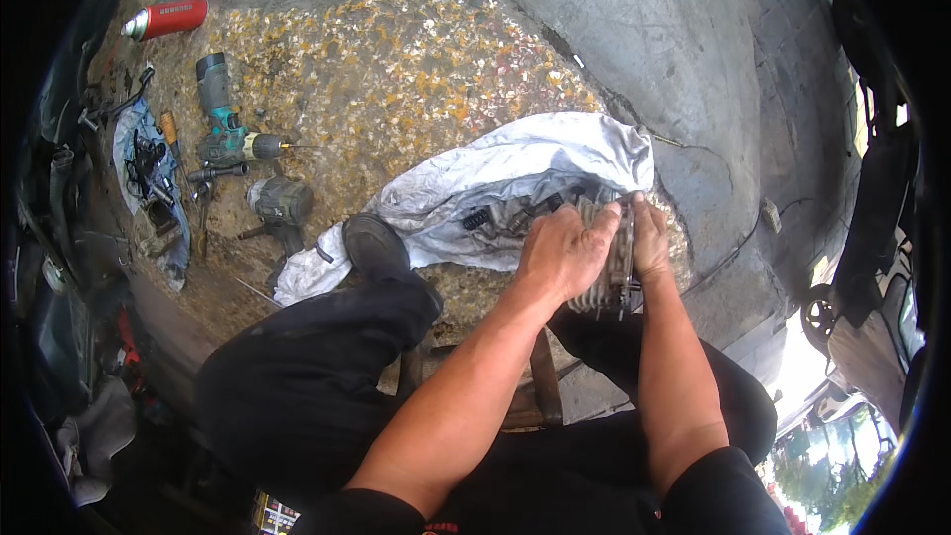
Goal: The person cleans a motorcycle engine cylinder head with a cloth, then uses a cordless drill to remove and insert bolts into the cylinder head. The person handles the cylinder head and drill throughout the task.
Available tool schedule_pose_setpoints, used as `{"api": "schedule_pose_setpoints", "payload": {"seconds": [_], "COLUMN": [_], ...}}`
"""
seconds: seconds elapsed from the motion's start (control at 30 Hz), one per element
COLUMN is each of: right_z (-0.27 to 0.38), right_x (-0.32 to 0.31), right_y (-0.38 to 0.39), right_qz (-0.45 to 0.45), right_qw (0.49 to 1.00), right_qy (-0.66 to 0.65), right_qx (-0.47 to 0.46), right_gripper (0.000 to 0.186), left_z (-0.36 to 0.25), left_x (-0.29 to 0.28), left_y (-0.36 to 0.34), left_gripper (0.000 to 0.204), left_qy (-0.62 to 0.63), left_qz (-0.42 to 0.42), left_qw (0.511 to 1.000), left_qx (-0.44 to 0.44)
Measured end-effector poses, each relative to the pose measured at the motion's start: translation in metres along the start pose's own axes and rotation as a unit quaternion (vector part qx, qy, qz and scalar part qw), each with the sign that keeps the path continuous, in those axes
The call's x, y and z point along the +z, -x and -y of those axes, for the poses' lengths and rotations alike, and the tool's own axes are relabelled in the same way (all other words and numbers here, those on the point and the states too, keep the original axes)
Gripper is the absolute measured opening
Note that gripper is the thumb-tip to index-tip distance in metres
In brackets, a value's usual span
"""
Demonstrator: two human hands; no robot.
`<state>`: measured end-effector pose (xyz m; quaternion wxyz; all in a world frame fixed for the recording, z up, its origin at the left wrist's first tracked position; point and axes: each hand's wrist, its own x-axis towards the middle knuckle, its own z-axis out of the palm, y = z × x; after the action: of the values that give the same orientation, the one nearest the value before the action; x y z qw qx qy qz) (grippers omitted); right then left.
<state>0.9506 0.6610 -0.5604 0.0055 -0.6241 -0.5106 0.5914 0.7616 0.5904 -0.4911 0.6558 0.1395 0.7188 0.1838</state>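
Note:
A finned metal engine cylinder (616, 272) stands on edge between my hands, above the right end of a white cloth (525, 149). My left hand (565, 253) is closed on its finned side, thumb near the top edge. On the opposite side, my right hand (649, 238) grips it with the thumb at the top. Its lower end sits near my right knee. Dark coil springs (477, 217) and other greasy metal parts lie in the folds of the cloth. My hands cover much of the cylinder.
Left of the cloth lie a teal cordless drill (228, 134), a dark power tool (282, 203) and a red spray can (166, 19). Farther left, small tools and parts rest on a bluish cloth (178, 238). My shoe (376, 248) is on the white cloth's left end.

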Motion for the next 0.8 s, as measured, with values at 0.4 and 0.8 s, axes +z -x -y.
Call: {"api": "schedule_pose_setpoints", "payload": {"seconds": [0.4,0.8], "right_z": [-0.077,-0.080], "right_x": [0.015,0.010], "right_y": [0.028,0.039], "right_qz": [-0.073,-0.057], "right_qw": [0.942,0.923], "right_qy": [-0.287,-0.354], "right_qx": [0.159,0.140], "right_gripper": [0.043,0.044], "left_z": [0.091,0.131], "left_x": [-0.001,0.021], "left_y": [-0.029,-0.032], "left_gripper": [0.037,0.024], "left_qy": [-0.215,-0.131], "left_qz": [-0.148,-0.299], "left_qw": [0.964,0.936], "left_qx": [-0.045,0.128]}}
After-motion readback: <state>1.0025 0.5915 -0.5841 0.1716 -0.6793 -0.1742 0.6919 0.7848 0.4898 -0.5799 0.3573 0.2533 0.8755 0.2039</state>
